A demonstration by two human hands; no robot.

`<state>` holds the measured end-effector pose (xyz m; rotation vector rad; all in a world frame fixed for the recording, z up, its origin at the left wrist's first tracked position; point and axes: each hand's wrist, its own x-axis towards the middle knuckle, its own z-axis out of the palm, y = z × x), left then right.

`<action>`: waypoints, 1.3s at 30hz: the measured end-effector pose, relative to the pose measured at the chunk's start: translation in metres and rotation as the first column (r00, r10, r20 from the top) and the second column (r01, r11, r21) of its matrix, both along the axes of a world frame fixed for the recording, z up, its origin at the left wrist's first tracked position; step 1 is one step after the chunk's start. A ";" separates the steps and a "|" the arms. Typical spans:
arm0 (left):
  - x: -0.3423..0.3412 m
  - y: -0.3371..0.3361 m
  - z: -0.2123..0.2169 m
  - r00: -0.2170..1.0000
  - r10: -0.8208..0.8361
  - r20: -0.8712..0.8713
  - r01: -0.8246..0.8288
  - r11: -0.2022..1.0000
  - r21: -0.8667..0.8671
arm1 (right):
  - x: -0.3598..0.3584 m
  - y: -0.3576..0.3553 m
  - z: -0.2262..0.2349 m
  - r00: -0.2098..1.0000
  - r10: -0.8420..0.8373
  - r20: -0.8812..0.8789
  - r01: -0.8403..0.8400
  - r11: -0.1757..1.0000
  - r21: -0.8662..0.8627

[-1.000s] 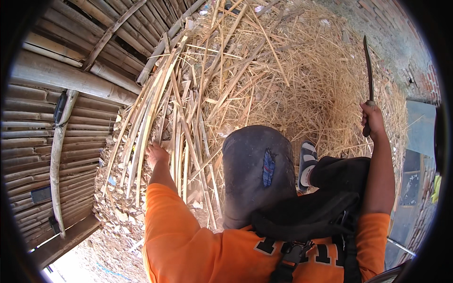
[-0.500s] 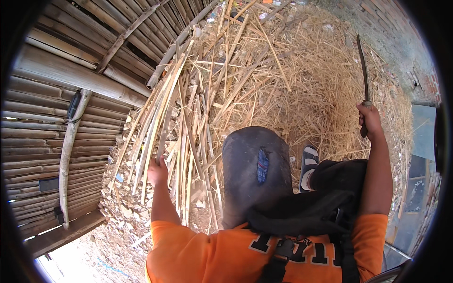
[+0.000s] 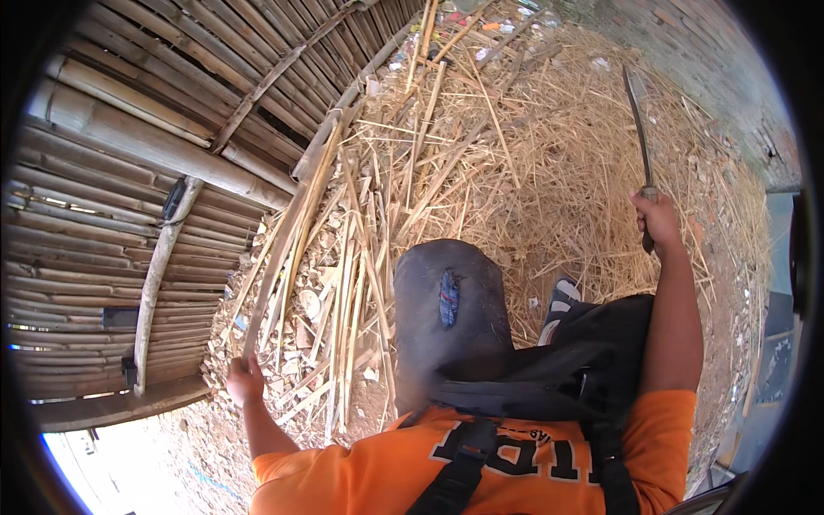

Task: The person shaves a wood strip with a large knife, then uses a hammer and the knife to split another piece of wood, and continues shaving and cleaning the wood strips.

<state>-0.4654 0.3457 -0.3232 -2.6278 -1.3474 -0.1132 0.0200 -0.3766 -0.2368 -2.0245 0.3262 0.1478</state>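
Note:
My right hand [image 3: 659, 223] is wrapped round the handle of a long dark-bladed machete [image 3: 639, 129], raised at the right with its tip pointing away from me. Low on the left, my left hand [image 3: 246, 380] is closed on the near end of a long bamboo strip [image 3: 279, 257]. The strip runs up and away beside the bamboo wall, over other split lengths. Right of it lies a loose pile of pale bamboo strips [image 3: 348, 300] on the littered ground.
A slatted bamboo wall [image 3: 94, 249] stands along the left, with a thick horizontal pole [image 3: 154, 142]. My bent knee [image 3: 451, 309] in dark torn trousers takes up the middle. Straw and shavings [image 3: 566, 154] cover the ground ahead. A brick wall [image 3: 712, 60] rises at the far right.
My left hand has moved left and toward me, drawing the bamboo strip apart from the pile. The machete has shifted slightly left and stays raised in my right hand.

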 end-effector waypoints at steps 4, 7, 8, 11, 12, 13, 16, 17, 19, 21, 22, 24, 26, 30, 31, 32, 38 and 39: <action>-0.043 -0.028 0.035 0.929 -0.126 0.348 0.063 0.981 0.185 | 0.012 0.002 -0.009 0.999 0.039 -0.029 -0.039 0.999 -0.001; -0.038 -0.048 0.061 0.902 -0.140 0.408 0.081 0.984 0.159 | 0.013 0.015 -0.004 0.993 0.117 -0.020 -0.115 0.992 0.056; -0.027 -0.059 0.065 0.887 -0.248 0.389 0.157 0.955 0.251 | 0.009 0.021 0.001 0.990 0.142 -0.013 -0.140 0.986 0.087; 0.023 -0.095 0.076 0.841 -0.380 0.384 0.277 0.914 0.297 | 0.001 0.034 0.018 0.981 0.187 0.056 -0.195 0.949 0.248; 0.039 -0.106 0.074 0.803 -0.381 0.457 0.313 0.924 0.220 | -0.005 0.042 0.027 0.981 0.173 0.083 -0.190 0.935 0.300; 0.056 -0.116 0.069 0.726 -0.458 0.513 0.382 0.889 0.252 | -0.011 0.050 0.039 0.981 0.155 0.113 -0.185 0.919 0.347; 0.100 -0.144 0.057 0.661 -0.474 0.581 0.472 0.865 0.169 | -0.019 0.057 0.060 0.962 0.138 0.235 -0.236 0.853 0.466; 0.115 -0.145 0.038 0.627 -0.475 0.618 0.536 0.838 0.101 | -0.024 0.061 0.067 0.958 0.119 0.262 -0.238 0.838 0.492; 0.156 -0.166 0.041 0.523 -0.627 0.577 0.631 0.740 0.233 | -0.031 0.060 0.085 0.953 0.005 0.303 -0.200 0.763 0.614; 0.183 -0.181 0.038 0.501 -0.608 0.616 0.687 0.712 0.143 | -0.033 0.061 0.101 0.938 -0.108 0.330 -0.155 0.720 0.676; 0.198 -0.191 0.039 0.470 -0.611 0.637 0.714 0.688 0.132 | -0.032 0.061 0.107 0.925 -0.173 0.337 -0.114 0.721 0.683; 0.227 -0.210 0.044 0.389 -0.627 0.675 0.771 0.622 0.133 | -0.030 0.060 0.122 0.900 -0.289 0.325 -0.034 0.699 0.714; 0.250 -0.221 0.049 0.309 -0.671 0.675 0.813 0.554 0.179 | -0.029 0.057 0.136 0.875 -0.353 0.332 -0.055 0.609 0.792; 0.282 -0.228 0.051 0.296 -0.680 0.671 0.843 0.517 0.152 | -0.021 0.050 0.147 0.827 -0.439 0.352 -0.055 0.559 0.827; 0.290 -0.227 0.048 0.316 -0.651 0.690 0.845 0.524 0.106 | -0.019 0.049 0.150 0.816 -0.444 0.371 -0.075 0.555 0.829; 0.300 -0.223 0.047 0.327 -0.714 0.619 0.852 0.507 0.135 | -0.018 0.049 0.153 0.806 -0.447 0.389 -0.096 0.550 0.829; 0.373 -0.261 0.115 0.335 -0.701 0.630 0.923 0.378 -0.070 | -0.009 0.075 0.185 0.780 -0.317 0.540 -0.171 0.722 0.670; 0.389 -0.280 0.138 0.324 -0.667 0.671 0.932 0.348 -0.103 | -0.009 0.083 0.190 0.782 -0.262 0.566 -0.178 0.776 0.605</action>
